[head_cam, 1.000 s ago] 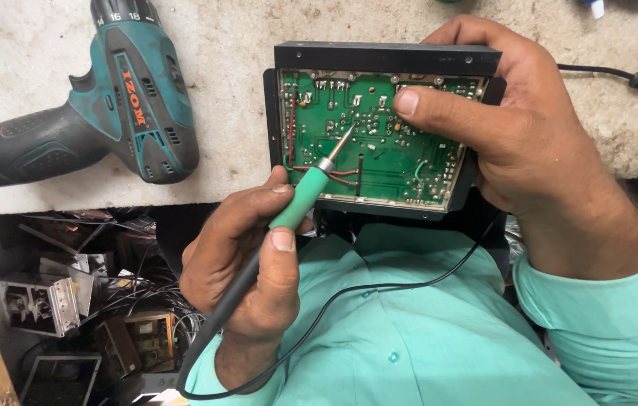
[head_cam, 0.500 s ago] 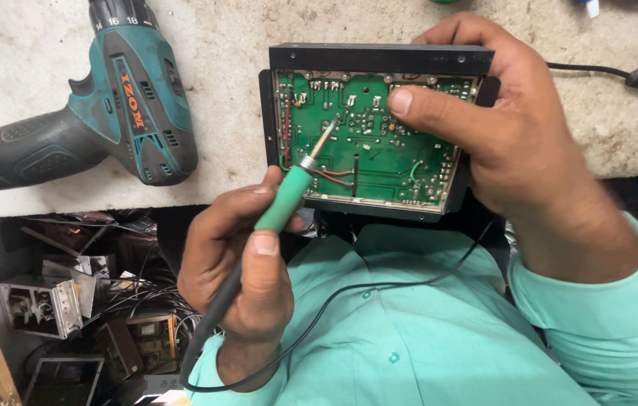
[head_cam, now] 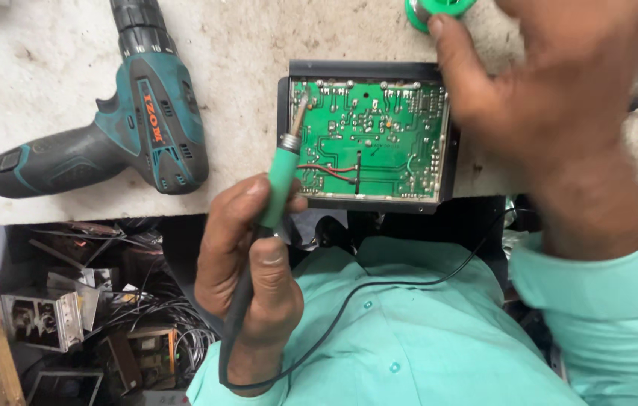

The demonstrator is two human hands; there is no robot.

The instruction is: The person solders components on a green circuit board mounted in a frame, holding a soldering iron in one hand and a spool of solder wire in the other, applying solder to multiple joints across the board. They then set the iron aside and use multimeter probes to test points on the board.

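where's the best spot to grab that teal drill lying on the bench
Probably by the dark handle, coming from the lower left. The drill lies flat on its side on the bench, chuck toward the far edge and handle angled toward the near left, clear of other things. That handle is the narrow part a hand can wrap; the body is bulkier.
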